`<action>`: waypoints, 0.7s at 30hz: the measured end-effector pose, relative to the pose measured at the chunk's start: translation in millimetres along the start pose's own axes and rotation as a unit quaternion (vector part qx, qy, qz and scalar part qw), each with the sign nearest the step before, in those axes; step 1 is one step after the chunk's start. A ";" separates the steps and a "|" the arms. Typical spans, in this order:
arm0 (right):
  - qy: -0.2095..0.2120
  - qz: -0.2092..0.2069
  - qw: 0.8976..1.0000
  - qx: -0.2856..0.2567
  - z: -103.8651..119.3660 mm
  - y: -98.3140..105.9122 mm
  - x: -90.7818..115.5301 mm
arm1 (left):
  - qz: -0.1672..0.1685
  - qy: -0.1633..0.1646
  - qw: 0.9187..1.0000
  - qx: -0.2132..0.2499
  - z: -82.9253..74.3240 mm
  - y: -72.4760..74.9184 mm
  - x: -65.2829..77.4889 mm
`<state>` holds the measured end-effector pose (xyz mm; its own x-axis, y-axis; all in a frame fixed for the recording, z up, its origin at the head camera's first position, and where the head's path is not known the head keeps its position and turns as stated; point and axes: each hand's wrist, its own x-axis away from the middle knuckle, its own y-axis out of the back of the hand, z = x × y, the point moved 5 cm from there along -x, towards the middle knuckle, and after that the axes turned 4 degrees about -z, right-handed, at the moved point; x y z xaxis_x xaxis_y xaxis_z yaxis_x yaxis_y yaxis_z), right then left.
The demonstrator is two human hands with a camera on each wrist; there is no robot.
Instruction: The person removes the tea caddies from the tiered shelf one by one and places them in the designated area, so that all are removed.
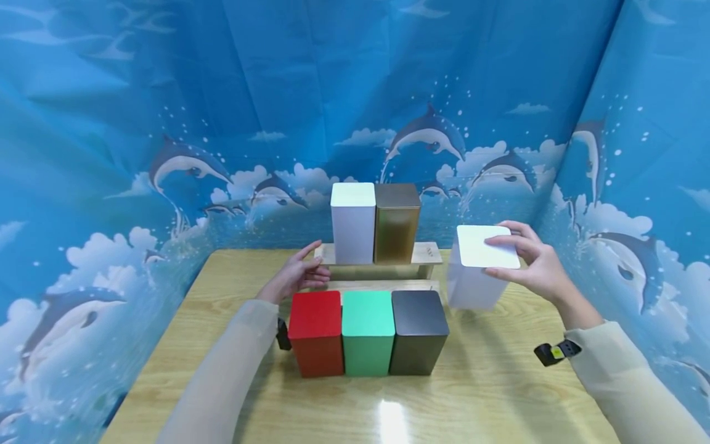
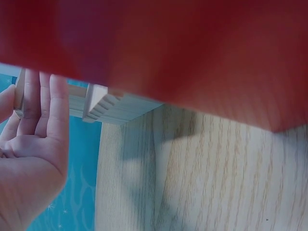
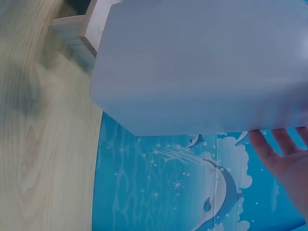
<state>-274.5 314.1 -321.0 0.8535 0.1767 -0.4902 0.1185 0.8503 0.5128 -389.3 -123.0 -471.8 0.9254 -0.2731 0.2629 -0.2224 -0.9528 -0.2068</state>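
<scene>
My right hand (image 1: 529, 256) grips a white rectangular canister (image 1: 482, 277) near its top, with thumb and fingers on its sides. The canister is right of the stepped wooden rack (image 1: 427, 253) and looks raised off the table; its side fills much of the right wrist view. At the rack's left end, my left hand (image 1: 299, 271) pinches the upper board between thumb and fingers. Another white canister (image 1: 353, 231) and a bronze canister (image 1: 396, 231) stand side by side on that upper board. A red canister (image 2: 216, 62) blocks much of the left wrist view.
In front of the rack, the red canister (image 1: 316, 333), a green canister (image 1: 368, 333) and a black canister (image 1: 418, 333) stand in a row. They hide part of the lower board (image 1: 383, 285). A blue dolphin-print curtain (image 1: 288, 111) surrounds the wooden table (image 1: 471, 401).
</scene>
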 end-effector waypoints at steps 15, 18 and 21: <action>0.037 0.020 0.998 0.038 0.6 -8.6 22.3 | 0.007 0.004 1.000 -0.002 0.3 0.3 0.0; 0.047 0.019 0.998 0.034 0.4 -10.2 27.1 | 0.009 -0.001 1.000 -0.003 -0.2 -0.1 -0.1; 0.041 0.021 0.998 0.041 -0.3 -11.7 31.1 | 0.011 -0.006 1.000 -0.004 0.2 0.1 -0.3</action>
<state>-249.4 309.8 -342.5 0.8148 0.2547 -0.5208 0.1274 0.7978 0.5894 -389.5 -123.0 -472.2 0.9240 -0.2923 0.2467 -0.2453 -0.9477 -0.2041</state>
